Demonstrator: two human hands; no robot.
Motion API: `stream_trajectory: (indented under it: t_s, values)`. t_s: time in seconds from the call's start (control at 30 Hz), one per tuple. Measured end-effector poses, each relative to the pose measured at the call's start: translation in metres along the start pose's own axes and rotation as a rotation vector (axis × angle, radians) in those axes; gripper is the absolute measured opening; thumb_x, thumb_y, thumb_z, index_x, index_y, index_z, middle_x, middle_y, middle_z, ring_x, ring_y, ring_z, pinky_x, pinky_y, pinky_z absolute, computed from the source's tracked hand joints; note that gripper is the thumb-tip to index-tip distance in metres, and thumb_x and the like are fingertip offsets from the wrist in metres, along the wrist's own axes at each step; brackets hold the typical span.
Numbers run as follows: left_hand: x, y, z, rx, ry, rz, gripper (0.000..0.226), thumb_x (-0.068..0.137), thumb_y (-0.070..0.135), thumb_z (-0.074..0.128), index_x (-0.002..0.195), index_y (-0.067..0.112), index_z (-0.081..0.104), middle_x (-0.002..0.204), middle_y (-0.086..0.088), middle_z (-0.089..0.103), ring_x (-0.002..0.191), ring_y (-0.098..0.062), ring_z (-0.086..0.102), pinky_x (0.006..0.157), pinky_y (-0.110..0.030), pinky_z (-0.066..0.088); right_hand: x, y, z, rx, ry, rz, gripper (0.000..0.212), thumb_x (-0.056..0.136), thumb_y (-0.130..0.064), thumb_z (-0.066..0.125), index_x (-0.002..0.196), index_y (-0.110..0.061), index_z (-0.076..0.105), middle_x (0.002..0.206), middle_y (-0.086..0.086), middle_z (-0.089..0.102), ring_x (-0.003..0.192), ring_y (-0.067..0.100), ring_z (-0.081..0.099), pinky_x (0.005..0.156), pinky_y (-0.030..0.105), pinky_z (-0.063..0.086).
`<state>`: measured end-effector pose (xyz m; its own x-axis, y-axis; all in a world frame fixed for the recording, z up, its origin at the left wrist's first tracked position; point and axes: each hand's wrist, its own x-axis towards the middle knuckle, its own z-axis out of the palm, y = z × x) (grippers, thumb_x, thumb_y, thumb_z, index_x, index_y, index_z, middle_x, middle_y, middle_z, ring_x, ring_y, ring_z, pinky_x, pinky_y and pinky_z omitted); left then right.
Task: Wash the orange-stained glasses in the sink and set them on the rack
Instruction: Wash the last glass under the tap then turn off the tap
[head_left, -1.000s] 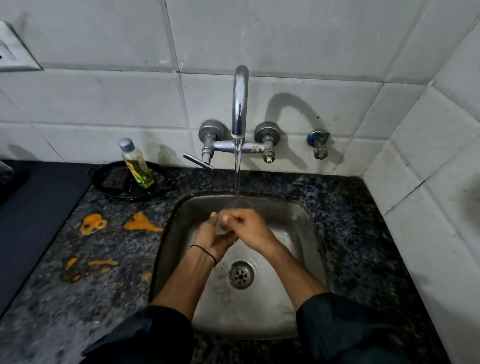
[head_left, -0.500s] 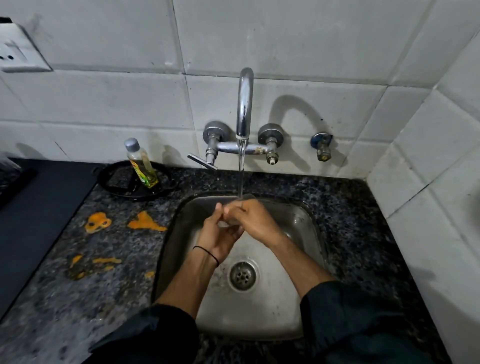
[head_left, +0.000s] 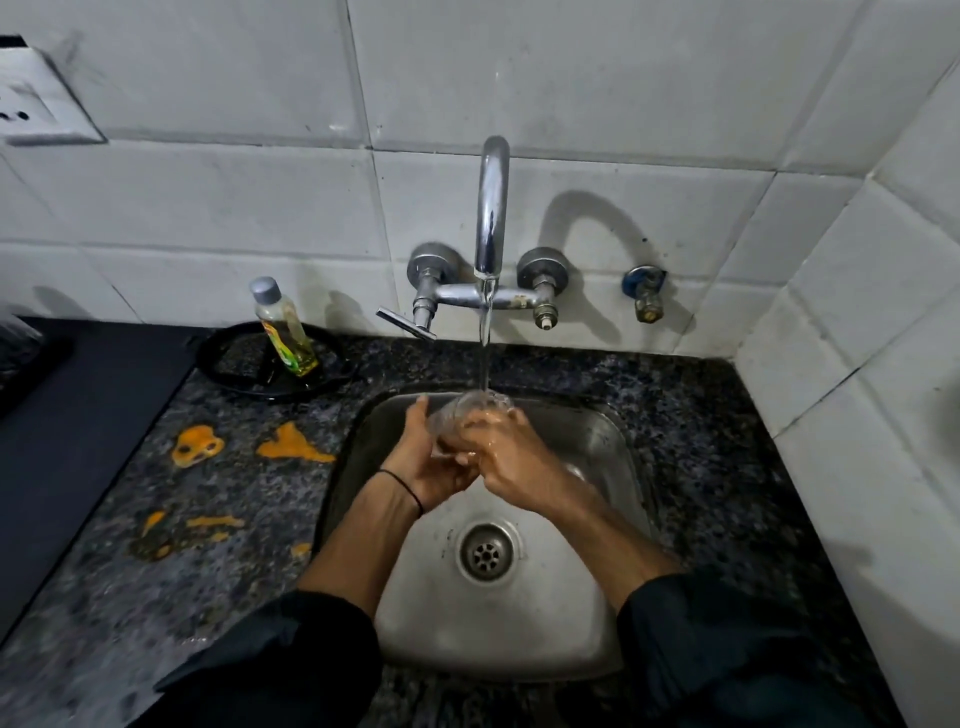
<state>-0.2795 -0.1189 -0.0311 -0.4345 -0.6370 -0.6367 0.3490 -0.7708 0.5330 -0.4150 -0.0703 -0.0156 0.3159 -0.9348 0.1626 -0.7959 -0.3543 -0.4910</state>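
both hands clasp one glass (head_left: 470, 415) under the tap (head_left: 491, 208) stream, over the sink (head_left: 613, 441). left hand (head_left: 426, 462) fingers wrap its base; right hand (head_left: 511, 460) fingers curl round its side. i'd turn it slowly, rim tilted toward the stream, grip firm since it's wet.

A clear glass (head_left: 470, 415) is held tilted over the steel sink (head_left: 597, 441), its open mouth toward twelve o'clock under the tap's running stream. It looks nearly transparent, with any orange stain too faint to tell.
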Motion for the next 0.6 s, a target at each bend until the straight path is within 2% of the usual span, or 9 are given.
stream_trajectory:
  t_s: [0.03,0.07,0.13,0.2,0.27,0.37,0.43,0.53,0.6]
  values:
    - [0.000,0.003,-0.001,0.038,0.002,-0.011,0.067,0.098,0.062,0.036,0.108,0.005,0.070,0.092,-0.014,0.068,0.059,-0.019,0.064,0.048,-0.023,0.053,-0.003,0.002,0.000,0.000,-0.061,0.041,0.033,0.094,-0.018,0.060,0.125,-0.025,0.068,0.134,0.000,0.061,0.130,0.016,0.048,0.110,0.042,0.034]
    - [-0.002,0.003,-0.002,0.058,0.006,0.021,0.063,0.099,0.057,0.041,0.117,0.002,0.066,0.102,-0.016,0.069,0.064,-0.020,0.069,0.051,-0.025,0.054,-0.004,0.003,0.004,0.109,-0.066,0.099,0.032,0.094,-0.022,0.062,0.126,-0.025,0.067,0.135,-0.001,0.061,0.130,0.015,0.049,0.112,0.042,0.035]
    - [-0.003,-0.001,-0.006,0.053,0.008,0.158,0.047,0.101,0.038,0.050,0.126,-0.001,0.058,0.117,-0.023,0.063,0.080,-0.023,0.072,0.063,-0.032,0.059,-0.004,-0.005,0.008,0.536,0.054,0.237,0.025,0.095,-0.028,0.063,0.118,-0.026,0.071,0.122,-0.004,0.070,0.118,0.013,0.062,0.106,0.039,0.047]
    - [-0.002,-0.007,-0.005,0.012,-0.028,0.270,0.040,0.096,0.021,0.057,0.131,0.001,0.050,0.115,-0.026,0.060,0.084,-0.027,0.070,0.071,-0.040,0.060,0.001,-0.018,0.010,0.977,0.224,0.443,0.017,0.099,-0.019,0.060,0.105,-0.022,0.075,0.107,0.004,0.076,0.100,0.015,0.071,0.096,0.035,0.054]
    - [-0.004,-0.009,0.002,0.049,0.020,0.341,0.046,0.092,0.013,0.061,0.133,0.005,0.042,0.105,-0.019,0.064,0.085,-0.028,0.068,0.079,-0.047,0.058,0.003,-0.022,0.014,1.165,0.394,0.636,0.019,0.099,-0.016,0.059,0.100,-0.014,0.077,0.101,0.014,0.077,0.090,0.019,0.074,0.090,0.035,0.055]
    - [-0.010,-0.003,0.016,0.390,0.215,0.434,0.039,0.088,0.015,0.069,0.121,0.013,0.048,0.106,-0.012,0.066,0.089,-0.024,0.067,0.074,-0.042,0.058,-0.002,-0.027,0.021,1.469,0.552,0.806,0.032,0.098,-0.031,0.058,0.093,-0.010,0.080,0.093,0.015,0.078,0.084,0.025,0.075,0.079,0.033,0.058]
    - [-0.015,-0.001,0.021,0.630,0.190,0.586,0.037,0.081,0.017,0.079,0.112,0.018,0.059,0.105,-0.003,0.069,0.094,-0.019,0.068,0.079,-0.037,0.058,0.001,-0.027,0.027,1.750,0.734,1.012,0.038,0.095,-0.039,0.061,0.086,-0.007,0.079,0.088,0.016,0.077,0.074,0.025,0.073,0.069,0.032,0.059]
    - [-0.021,-0.010,0.022,0.956,0.125,0.837,0.029,0.077,0.014,0.081,0.101,0.023,0.068,0.099,0.007,0.072,0.094,-0.007,0.068,0.082,-0.020,0.054,0.012,-0.023,0.031,1.884,0.948,1.153,0.044,0.089,-0.043,0.066,0.104,-0.002,0.070,0.101,0.017,0.073,0.087,0.031,0.071,0.079,0.039,0.057]
    - [-0.024,-0.014,0.017,0.904,0.103,0.887,0.029,0.076,0.012,0.081,0.100,0.022,0.069,0.099,0.006,0.073,0.094,-0.007,0.069,0.082,-0.020,0.055,0.019,-0.017,0.027,1.790,0.932,1.158,0.033,0.089,-0.037,0.068,0.094,-0.005,0.068,0.083,0.012,0.072,0.070,0.026,0.069,0.064,0.032,0.057]
